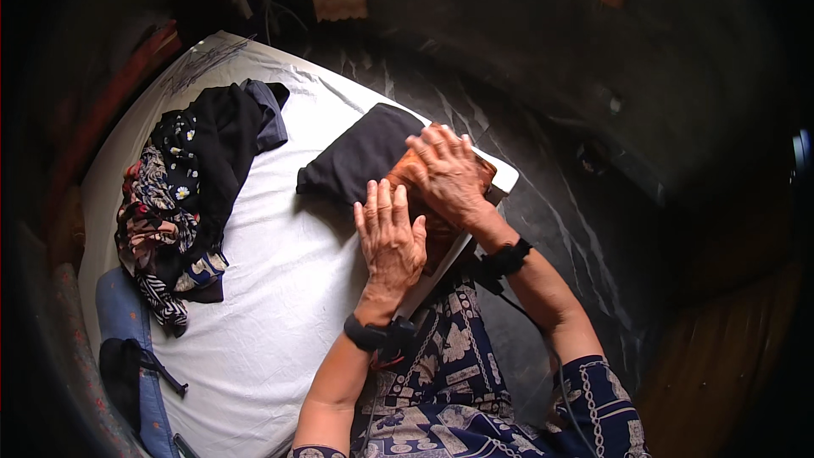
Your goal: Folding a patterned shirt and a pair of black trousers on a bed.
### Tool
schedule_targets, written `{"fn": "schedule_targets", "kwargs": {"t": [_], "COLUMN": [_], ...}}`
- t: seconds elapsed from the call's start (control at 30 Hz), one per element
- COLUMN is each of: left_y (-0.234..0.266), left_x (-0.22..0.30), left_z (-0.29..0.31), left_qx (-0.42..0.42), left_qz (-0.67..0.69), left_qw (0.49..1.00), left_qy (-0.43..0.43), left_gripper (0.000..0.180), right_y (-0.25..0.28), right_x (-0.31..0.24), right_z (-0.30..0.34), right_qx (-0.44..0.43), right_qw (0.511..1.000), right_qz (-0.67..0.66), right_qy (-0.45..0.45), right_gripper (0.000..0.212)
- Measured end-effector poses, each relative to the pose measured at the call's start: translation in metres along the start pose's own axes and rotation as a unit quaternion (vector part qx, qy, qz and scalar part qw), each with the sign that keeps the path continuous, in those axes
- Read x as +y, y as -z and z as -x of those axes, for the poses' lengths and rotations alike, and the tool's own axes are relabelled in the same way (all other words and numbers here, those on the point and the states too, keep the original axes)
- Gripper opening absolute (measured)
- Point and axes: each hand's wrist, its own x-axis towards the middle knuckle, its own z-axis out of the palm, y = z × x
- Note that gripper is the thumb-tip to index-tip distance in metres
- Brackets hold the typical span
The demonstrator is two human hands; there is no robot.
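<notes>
At the right corner of the white-covered bed, my right hand [447, 171] lies flat, fingers stretched out, on a folded orange-brown cloth [405, 171]. My left hand [391, 240] is also flat with its fingers extended, at the near left edge of that cloth. Part of the cloth is hidden beneath both hands. A folded black garment [360, 148] lies just left of the orange-brown cloth, touching it. Neither hand grips anything. Each wrist wears a black band, with a cable running from it.
A loose heap of black and patterned clothes [225, 140] lies on the white sheet [280, 288] to the left. Blue denim-like cloth [127, 305] and a black item with straps [127, 377] sit at the near left. Dark veined floor [543, 178] lies beyond the bed's edge.
</notes>
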Motion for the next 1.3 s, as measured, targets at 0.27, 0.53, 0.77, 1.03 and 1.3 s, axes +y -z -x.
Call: {"fn": "schedule_targets", "kwargs": {"t": [0.27, 0.53, 0.77, 1.03, 1.3], "left_y": [-0.051, -0.062, -0.052, 0.041, 0.077], "left_x": [-0.030, -0.032, -0.037, -0.078, -0.174], "left_z": [-0.014, -0.007, -0.008, 0.055, 0.177], "left_qx": [-0.109, -0.075, -0.046, 0.146, 0.039], "left_qz": [0.024, 0.040, 0.056, 0.148, 0.054], "left_qw": [0.992, 0.996, 0.996, 0.976, 0.978], "left_qy": [-0.051, -0.041, -0.052, 0.060, 0.196], "left_gripper": [0.067, 0.068, 0.067, 0.018, 0.007], "right_y": [-0.022, -0.041, -0.036, 0.020, -0.058], "right_x": [0.028, 0.040, 0.018, -0.129, -0.212], "right_z": [-0.009, -0.007, -0.007, 0.038, 0.111], "right_qx": [-0.207, -0.223, -0.117, 0.144, -0.122], "right_qw": [0.972, 0.968, 0.989, 0.948, 0.904], "right_qz": [-0.046, -0.056, 0.042, -0.248, -0.406], "right_qy": [-0.098, -0.098, -0.074, 0.135, 0.052], "right_gripper": [0.060, 0.063, 0.059, 0.023, 0.005]}}
